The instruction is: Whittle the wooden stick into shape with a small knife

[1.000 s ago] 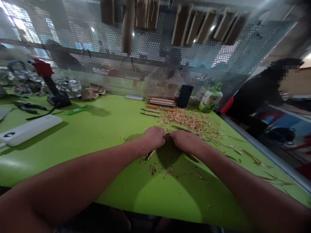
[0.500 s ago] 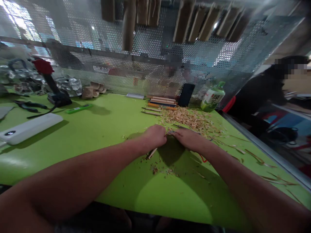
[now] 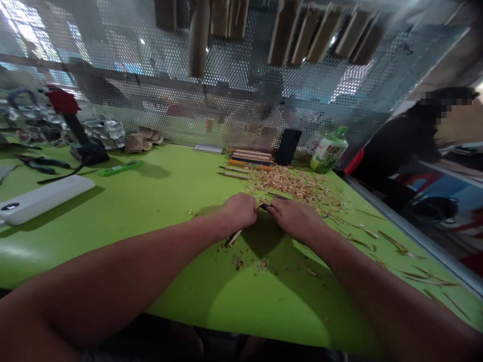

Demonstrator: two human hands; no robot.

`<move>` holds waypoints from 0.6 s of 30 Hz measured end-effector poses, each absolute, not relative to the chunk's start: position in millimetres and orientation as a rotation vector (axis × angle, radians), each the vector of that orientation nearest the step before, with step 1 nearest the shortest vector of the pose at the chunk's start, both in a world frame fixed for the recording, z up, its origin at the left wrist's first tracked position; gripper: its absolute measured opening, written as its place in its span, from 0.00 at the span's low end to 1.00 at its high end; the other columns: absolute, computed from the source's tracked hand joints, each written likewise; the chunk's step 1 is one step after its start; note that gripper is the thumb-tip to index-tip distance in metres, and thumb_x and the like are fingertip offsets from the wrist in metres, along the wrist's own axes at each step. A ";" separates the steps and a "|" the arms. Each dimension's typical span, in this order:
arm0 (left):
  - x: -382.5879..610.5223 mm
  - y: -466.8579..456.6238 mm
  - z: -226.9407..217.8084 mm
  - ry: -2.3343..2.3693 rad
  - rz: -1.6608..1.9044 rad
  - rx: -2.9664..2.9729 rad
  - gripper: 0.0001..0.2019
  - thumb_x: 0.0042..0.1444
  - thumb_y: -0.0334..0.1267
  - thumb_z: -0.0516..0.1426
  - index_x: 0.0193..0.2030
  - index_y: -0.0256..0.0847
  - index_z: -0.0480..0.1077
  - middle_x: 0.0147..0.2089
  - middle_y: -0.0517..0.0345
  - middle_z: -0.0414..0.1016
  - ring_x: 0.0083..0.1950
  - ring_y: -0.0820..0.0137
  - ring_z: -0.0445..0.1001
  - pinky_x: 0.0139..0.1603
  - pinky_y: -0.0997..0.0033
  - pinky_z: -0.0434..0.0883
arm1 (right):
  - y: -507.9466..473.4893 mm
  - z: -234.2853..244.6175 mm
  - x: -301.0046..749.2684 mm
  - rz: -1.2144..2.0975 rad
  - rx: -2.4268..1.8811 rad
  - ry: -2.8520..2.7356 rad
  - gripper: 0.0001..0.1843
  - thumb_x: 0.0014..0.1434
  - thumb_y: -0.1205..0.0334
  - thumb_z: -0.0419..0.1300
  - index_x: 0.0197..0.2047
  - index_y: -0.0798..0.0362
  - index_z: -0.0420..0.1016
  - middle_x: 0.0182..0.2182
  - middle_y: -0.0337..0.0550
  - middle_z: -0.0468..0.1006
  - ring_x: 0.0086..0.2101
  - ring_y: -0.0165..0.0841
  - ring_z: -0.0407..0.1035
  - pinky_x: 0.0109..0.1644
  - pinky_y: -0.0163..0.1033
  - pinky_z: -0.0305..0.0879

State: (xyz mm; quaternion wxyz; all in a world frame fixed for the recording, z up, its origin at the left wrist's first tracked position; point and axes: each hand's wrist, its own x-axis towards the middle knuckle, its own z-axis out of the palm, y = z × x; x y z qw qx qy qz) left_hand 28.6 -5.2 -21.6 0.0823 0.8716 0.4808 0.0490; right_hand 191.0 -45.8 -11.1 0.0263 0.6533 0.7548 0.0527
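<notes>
Over the middle of the green table (image 3: 181, 281), my left hand (image 3: 241, 211) is closed around a thin bamboo or wood strip (image 3: 234, 238), whose pale end sticks out below the fist. Close beside it, my right hand (image 3: 294, 216) is closed on a knife; only its short dark blade (image 3: 264, 206) shows between the two hands, its handle hidden in my palm. The blade points toward the strip, but whether they touch I cannot tell. Small chips (image 3: 260, 266) lie on the table below. Another slim tool (image 3: 278, 195) lies just beyond my right hand.
A heap of shavings (image 3: 294, 182) lies beyond my hands, beside slim carving tools (image 3: 234, 175) and a green bottle (image 3: 329, 151). At left are a white power bank (image 3: 49, 198), a green cutter (image 3: 119, 169), pliers (image 3: 41, 163) and a cordless tool (image 3: 71, 115). A person (image 3: 400, 141) is at right.
My right hand has turned slightly, and the dark blade shows more clearly between my hands. My left hand keeps its hold on the strip. The view has shifted a little.
</notes>
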 end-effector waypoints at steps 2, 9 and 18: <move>28.3 -5.3 -21.5 1.433 0.147 2.605 0.14 0.53 0.37 0.53 0.39 0.36 0.78 0.38 0.44 0.79 0.42 0.61 0.78 0.44 0.66 0.73 | -45.0 -12.6 191.4 0.158 2.011 2.343 0.22 0.68 0.51 0.42 0.42 0.50 0.74 0.39 0.47 0.78 0.37 0.37 0.71 0.37 0.38 0.56; 27.9 -7.8 -18.8 1.437 0.146 2.604 0.14 0.53 0.38 0.53 0.39 0.36 0.78 0.38 0.43 0.79 0.42 0.60 0.78 0.44 0.66 0.73 | -44.8 -10.0 188.4 0.080 2.017 2.331 0.21 0.67 0.52 0.43 0.42 0.51 0.74 0.39 0.47 0.79 0.38 0.37 0.71 0.39 0.38 0.57; 27.9 -8.4 -17.2 1.428 0.137 2.600 0.13 0.53 0.37 0.53 0.40 0.36 0.77 0.38 0.44 0.79 0.42 0.61 0.78 0.44 0.67 0.73 | -44.4 -10.4 184.5 0.094 1.979 2.333 0.19 0.66 0.57 0.45 0.40 0.54 0.76 0.37 0.50 0.78 0.37 0.36 0.71 0.37 0.37 0.57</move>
